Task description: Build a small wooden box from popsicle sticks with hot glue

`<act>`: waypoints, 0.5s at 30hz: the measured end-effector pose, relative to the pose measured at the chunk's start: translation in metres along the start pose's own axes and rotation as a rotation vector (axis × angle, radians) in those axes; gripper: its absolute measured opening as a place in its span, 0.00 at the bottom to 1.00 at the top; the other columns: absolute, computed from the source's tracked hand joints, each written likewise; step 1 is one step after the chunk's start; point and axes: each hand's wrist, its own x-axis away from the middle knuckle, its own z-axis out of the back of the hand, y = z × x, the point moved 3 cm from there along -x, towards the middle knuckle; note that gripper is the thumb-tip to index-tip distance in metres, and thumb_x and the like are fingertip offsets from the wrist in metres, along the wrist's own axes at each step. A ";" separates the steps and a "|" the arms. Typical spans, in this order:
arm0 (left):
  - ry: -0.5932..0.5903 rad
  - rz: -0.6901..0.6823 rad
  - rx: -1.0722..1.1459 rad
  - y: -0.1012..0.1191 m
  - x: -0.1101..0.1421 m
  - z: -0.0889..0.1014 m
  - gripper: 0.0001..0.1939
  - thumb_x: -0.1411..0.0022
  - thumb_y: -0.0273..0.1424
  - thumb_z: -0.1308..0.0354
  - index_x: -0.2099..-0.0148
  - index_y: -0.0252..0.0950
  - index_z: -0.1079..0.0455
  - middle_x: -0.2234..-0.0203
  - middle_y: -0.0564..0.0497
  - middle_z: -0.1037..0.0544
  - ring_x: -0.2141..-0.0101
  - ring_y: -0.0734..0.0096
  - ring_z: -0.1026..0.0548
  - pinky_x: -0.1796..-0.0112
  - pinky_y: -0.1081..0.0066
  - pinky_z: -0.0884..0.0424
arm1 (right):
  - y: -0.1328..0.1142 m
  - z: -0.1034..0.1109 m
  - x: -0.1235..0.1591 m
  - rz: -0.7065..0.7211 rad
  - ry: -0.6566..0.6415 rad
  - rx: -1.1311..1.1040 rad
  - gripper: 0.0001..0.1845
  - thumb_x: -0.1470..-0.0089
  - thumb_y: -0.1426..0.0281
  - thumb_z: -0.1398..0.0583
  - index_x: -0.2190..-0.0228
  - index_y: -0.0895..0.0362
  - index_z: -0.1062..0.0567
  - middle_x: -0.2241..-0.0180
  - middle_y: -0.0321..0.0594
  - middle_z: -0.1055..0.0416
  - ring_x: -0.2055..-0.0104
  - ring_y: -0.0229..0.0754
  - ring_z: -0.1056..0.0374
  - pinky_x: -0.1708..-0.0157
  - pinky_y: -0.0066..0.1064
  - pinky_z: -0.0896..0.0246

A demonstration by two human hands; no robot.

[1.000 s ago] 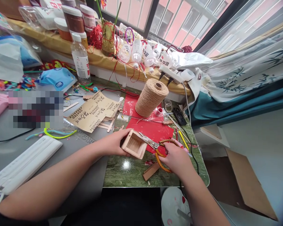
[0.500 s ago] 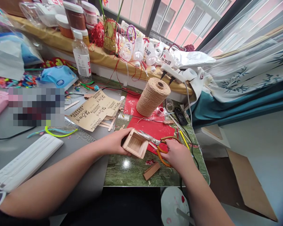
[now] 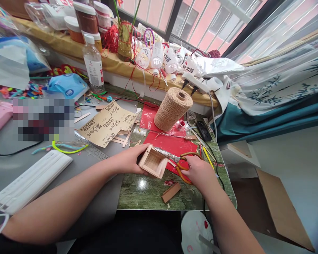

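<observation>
A small open wooden box [image 3: 155, 163], built of thin slats, is gripped at its left side by my left hand [image 3: 132, 159]. Its open side is tilted up toward me. My right hand [image 3: 198, 171] is closed around the orange handles of a pair of scissors [image 3: 176, 158]. The scissor blades lie along the box's upper right edge; whether they touch it I cannot tell. Under both sits a red sheet [image 3: 164, 141]. Just below the box, a short brown wooden block [image 3: 171, 193] rests on the green table [image 3: 137, 197].
A large twine spool [image 3: 172, 109] stands behind the box. Brown sandpaper [image 3: 106, 125] lies to the left over several craft sticks. A white power strip [image 3: 31, 180] is beside my left forearm. Bottles and jars line the windowsill [image 3: 111, 63]. An open cardboard box [image 3: 283, 208] is at lower right.
The view has shifted very slightly. Both hands keep their hold on the wooden box and scissors, almost unmoved.
</observation>
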 end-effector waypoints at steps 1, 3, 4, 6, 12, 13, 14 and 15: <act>-0.004 0.003 0.002 0.000 0.000 0.000 0.40 0.51 0.38 0.23 0.37 0.43 0.31 0.43 0.44 0.22 0.45 0.46 0.22 0.50 0.58 0.25 | 0.000 0.000 0.000 0.003 0.001 0.004 0.13 0.44 0.61 0.32 0.61 0.56 0.20 0.65 0.45 0.19 0.64 0.49 0.22 0.66 0.34 0.39; -0.008 0.006 0.006 0.000 0.000 0.000 0.39 0.51 0.38 0.23 0.37 0.43 0.31 0.42 0.44 0.22 0.45 0.46 0.22 0.50 0.58 0.25 | 0.001 0.000 -0.001 0.008 0.001 0.013 0.12 0.44 0.60 0.32 0.62 0.56 0.21 0.65 0.45 0.18 0.63 0.50 0.22 0.66 0.34 0.39; -0.008 0.006 0.004 0.000 0.000 0.000 0.39 0.51 0.38 0.23 0.37 0.43 0.31 0.42 0.43 0.22 0.45 0.46 0.22 0.50 0.58 0.26 | 0.001 0.001 -0.001 0.010 0.001 0.015 0.12 0.43 0.61 0.32 0.62 0.56 0.21 0.65 0.45 0.18 0.63 0.50 0.22 0.66 0.34 0.39; -0.008 0.007 -0.005 -0.002 0.000 0.000 0.40 0.52 0.38 0.23 0.38 0.44 0.31 0.42 0.43 0.22 0.45 0.46 0.22 0.50 0.58 0.26 | 0.001 0.002 -0.002 0.014 -0.002 0.010 0.11 0.43 0.62 0.32 0.62 0.56 0.21 0.65 0.45 0.18 0.62 0.50 0.22 0.66 0.34 0.39; -0.024 0.023 -0.003 -0.004 0.000 -0.001 0.42 0.52 0.35 0.24 0.36 0.45 0.33 0.44 0.45 0.21 0.44 0.47 0.23 0.49 0.56 0.28 | 0.001 0.002 -0.003 0.020 0.027 0.004 0.10 0.43 0.61 0.33 0.64 0.55 0.22 0.67 0.44 0.20 0.64 0.49 0.23 0.68 0.34 0.41; -0.024 0.024 -0.001 -0.004 0.001 -0.001 0.43 0.53 0.35 0.23 0.36 0.45 0.33 0.44 0.45 0.21 0.44 0.47 0.23 0.48 0.56 0.28 | 0.002 0.001 -0.002 0.023 0.035 0.006 0.10 0.43 0.61 0.33 0.64 0.55 0.22 0.67 0.43 0.20 0.65 0.49 0.23 0.68 0.34 0.41; -0.021 0.025 0.000 -0.005 0.001 -0.001 0.43 0.53 0.34 0.23 0.36 0.45 0.33 0.44 0.45 0.21 0.44 0.47 0.24 0.48 0.56 0.28 | 0.003 0.000 -0.002 0.024 0.040 0.010 0.10 0.43 0.61 0.33 0.64 0.55 0.22 0.67 0.43 0.20 0.65 0.48 0.23 0.68 0.34 0.41; -0.020 0.025 0.002 -0.005 0.001 -0.001 0.43 0.53 0.34 0.23 0.36 0.45 0.33 0.44 0.45 0.21 0.44 0.47 0.24 0.48 0.56 0.28 | 0.003 0.000 -0.002 0.024 0.041 0.013 0.10 0.42 0.61 0.33 0.64 0.54 0.22 0.67 0.43 0.20 0.65 0.48 0.23 0.68 0.34 0.40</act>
